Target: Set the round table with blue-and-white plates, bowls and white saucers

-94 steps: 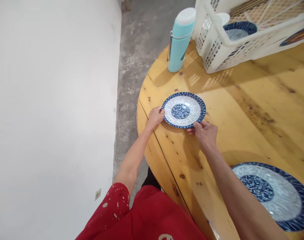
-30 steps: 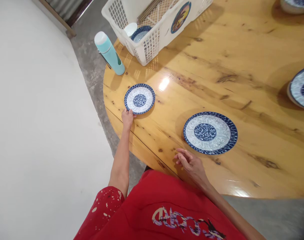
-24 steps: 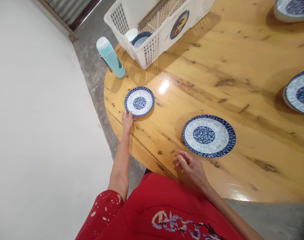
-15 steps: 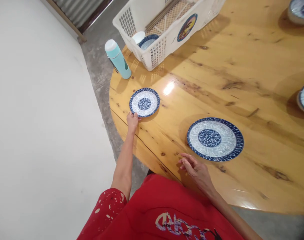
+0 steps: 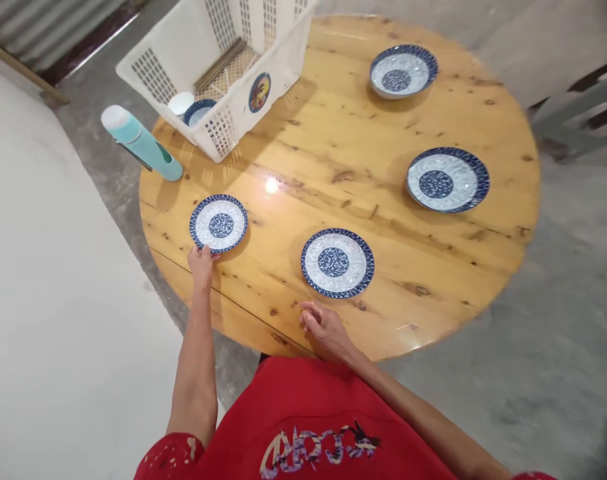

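- Left hand (image 5: 202, 265) on near rim of the left plate (image 5: 218, 223): thumb over the edge, fingers tucked at or under it, a narrow pinch grip.
- Left plate is at the table's left end, near the edge, bottle (image 5: 143, 143) beyond it on the far side.
- Right hand (image 5: 328, 328) half-curled, relaxed, nothing seen in it; just on the near side of the middle plate (image 5: 338, 263), apart from it.
- Two more blue-rimmed dishes off right: right dish (image 5: 448, 180) and far dish (image 5: 403, 72), all on the wooden table (image 5: 293, 200).
- Step, as judged: setting or adjusting left plate by its rim. Next move would call for easing the pinch off without tipping or dragging the plate.
- Hidden: left fingertips under the rim; can't tell if plate sits fully flat. Can't tell if right hand rests on wood or hovers.
- Basket (image 5: 283, 63) cut off at top; its front wall partly covers a blue-rimmed piece (image 5: 198, 112) inside. Grey object (image 5: 593, 120) at right edge cut off, unclear.
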`<act>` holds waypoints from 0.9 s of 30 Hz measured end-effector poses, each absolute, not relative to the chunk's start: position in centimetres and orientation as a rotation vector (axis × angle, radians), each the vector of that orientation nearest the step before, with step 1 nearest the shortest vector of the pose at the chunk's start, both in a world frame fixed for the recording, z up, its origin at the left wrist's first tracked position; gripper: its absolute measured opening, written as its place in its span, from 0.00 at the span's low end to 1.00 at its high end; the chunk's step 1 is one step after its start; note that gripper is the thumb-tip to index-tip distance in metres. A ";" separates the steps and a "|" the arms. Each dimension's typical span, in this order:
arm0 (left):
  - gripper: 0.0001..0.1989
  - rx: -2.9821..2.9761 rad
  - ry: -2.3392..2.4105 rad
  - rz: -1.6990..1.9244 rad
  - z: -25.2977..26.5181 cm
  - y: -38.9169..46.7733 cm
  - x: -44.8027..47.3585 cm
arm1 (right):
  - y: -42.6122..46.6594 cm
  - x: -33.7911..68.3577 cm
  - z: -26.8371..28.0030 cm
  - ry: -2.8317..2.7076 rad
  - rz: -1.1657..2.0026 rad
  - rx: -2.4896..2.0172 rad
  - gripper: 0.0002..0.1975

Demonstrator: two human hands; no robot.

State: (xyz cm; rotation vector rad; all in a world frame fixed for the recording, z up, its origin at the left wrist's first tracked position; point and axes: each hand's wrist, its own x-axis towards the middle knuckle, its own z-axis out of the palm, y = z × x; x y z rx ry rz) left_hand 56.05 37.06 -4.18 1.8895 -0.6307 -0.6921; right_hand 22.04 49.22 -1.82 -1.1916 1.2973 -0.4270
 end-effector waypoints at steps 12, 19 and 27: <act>0.06 1.865 -0.594 -0.697 -3.9 37.0 55.8 | 49.6 21.3 -2.0 1.313 -0.441 -1.134 0.22; 0.06 1.864 -0.513 -0.708 -3.6 36.8 55.6 | 49.3 21.3 -1.5 1.324 -0.447 -1.094 0.23; 0.08 1.868 -0.488 -0.714 -3.3 37.6 55.1 | 49.3 20.5 -0.5 1.375 -0.426 -1.105 0.29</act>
